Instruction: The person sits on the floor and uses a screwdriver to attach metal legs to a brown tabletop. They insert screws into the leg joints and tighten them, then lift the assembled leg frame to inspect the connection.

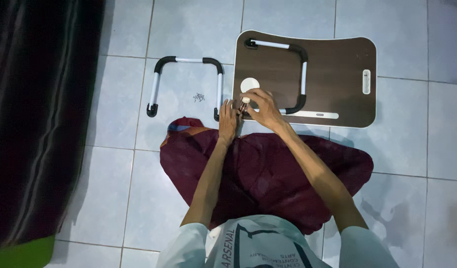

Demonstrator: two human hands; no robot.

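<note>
Small metal fitting (pixel 244 102) pinched in right hand (pixel 262 109) at brown tabletop's (pixel 333 79) near edge, left hand (pixel 227 120) steadying beside; loose leg frame (pixel 186 84) and screws (pixel 198 97) lie left on tiles.

Floor of pale blue-grey square tiles (pixel 189 25) with dark grout lines. Lying directly on it: a brown wooden lap-table board with white edging (pixel 338 59), underside up; just left of it, a U-shaped white metal leg frame with black corner pieces (pixel 188 60); inside that frame, a small cluster of dark screws (pixel 199 97). A dark striped cloth (pixel 39 109) covers the far left.
</note>
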